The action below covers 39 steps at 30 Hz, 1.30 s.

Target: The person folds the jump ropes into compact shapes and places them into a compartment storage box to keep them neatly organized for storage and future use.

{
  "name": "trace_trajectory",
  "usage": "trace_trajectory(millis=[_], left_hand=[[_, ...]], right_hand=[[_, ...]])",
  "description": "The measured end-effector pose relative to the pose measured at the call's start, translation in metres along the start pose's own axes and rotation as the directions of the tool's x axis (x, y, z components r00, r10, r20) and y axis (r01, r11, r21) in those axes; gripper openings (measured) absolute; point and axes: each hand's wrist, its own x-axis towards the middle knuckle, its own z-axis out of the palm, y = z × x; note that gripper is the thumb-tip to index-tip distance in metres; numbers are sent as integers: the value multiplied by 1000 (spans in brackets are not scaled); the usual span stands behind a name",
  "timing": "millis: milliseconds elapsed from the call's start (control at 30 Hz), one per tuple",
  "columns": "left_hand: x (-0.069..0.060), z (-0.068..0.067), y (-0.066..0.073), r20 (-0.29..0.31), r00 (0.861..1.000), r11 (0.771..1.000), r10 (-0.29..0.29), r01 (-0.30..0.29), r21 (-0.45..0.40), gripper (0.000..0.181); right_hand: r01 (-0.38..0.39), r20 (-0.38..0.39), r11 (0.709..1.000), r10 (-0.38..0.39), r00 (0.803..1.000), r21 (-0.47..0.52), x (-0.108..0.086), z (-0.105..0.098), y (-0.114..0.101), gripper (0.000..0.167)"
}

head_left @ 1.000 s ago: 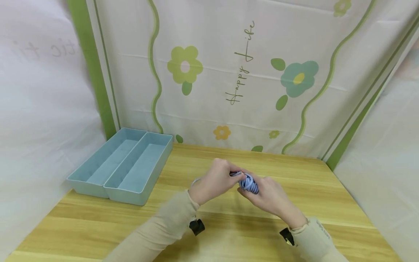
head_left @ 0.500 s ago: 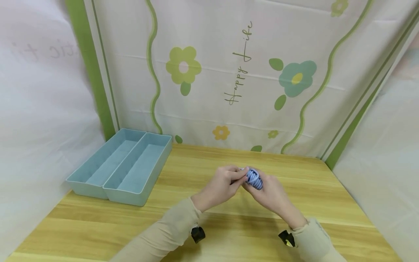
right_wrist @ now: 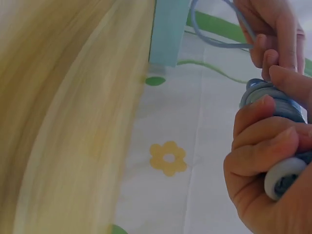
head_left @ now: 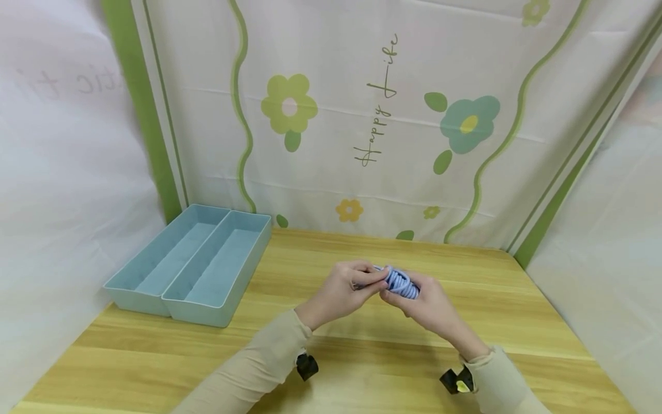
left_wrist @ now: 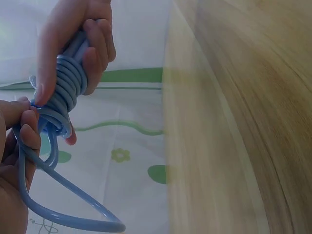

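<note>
A blue cord point(head_left: 402, 283) is wound in tight coils into a bundle, held above the table in the head view. The right hand point(head_left: 431, 303) grips the bundle; in the right wrist view its fingers curl round the coils point(right_wrist: 287, 108). At the bundle's left end, the left hand point(head_left: 338, 290) pinches cord between thumb and fingers. In the left wrist view a loose loop of the cord point(left_wrist: 73, 223) hangs from the left hand point(left_wrist: 14, 161), beside the coils point(left_wrist: 68, 85). What lies inside the left palm is hidden.
Two light blue trays point(head_left: 223, 307) stand side by side at the left of the wooden table point(head_left: 362, 368). A patterned white curtain point(head_left: 331, 144) rises behind the table, with white fabric at both sides.
Both hands have shifted a little to the right since the first frame, with the bundle between them. The left hand's fingers have changed their hold at the bundle's left end.
</note>
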Motion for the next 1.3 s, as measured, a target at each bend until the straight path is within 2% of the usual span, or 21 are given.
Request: trace_trajectory(millis=[100, 267, 333, 467, 600, 700, 900, 1100, 1200, 1300], left_hand=[[-2, 0, 0, -5, 999, 999, 32, -32, 26, 26], [-4, 0, 1, 7, 993, 989, 120, -121, 91, 28], [-5, 0, 2, 23, 987, 978, 160, -162, 129, 30], [-4, 0, 5, 69, 972, 957, 223, -232, 176, 32], [-2, 0, 7, 116, 959, 941, 258, -277, 193, 31], [-2, 1, 8, 140, 952, 935, 271, -295, 196, 31], [-6, 1, 9, 154, 949, 931, 277, -304, 200, 40], [-5, -1, 8, 82, 956, 938, 282, -293, 186, 36], [-4, -2, 7, 38, 962, 952, 271, -274, 139, 31], [-7, -3, 2, 25, 980, 978, 198, -199, 60, 28]], right_hand=[[-60, 89, 989, 48, 995, 137, -1, -2, -2, 29], [-105, 204, 933, 34, 978, 345, -1, -8, -7, 24], [-138, 221, 919, 58, 974, 369, -1, -9, -8, 29], [-229, 214, 900, 157, 964, 370, 1, -9, -9, 46], [-289, 195, 876, 229, 954, 385, 1, -8, -7, 49], [-317, 184, 869, 265, 947, 379, 1, -8, -6, 49], [-331, 168, 864, 287, 943, 380, 2, -8, -4, 50], [-310, 180, 855, 257, 950, 417, 1, -10, -6, 51], [-317, 172, 843, 268, 948, 434, 0, -11, -9, 52], [-313, 155, 839, 272, 950, 444, 0, -12, -11, 53]])
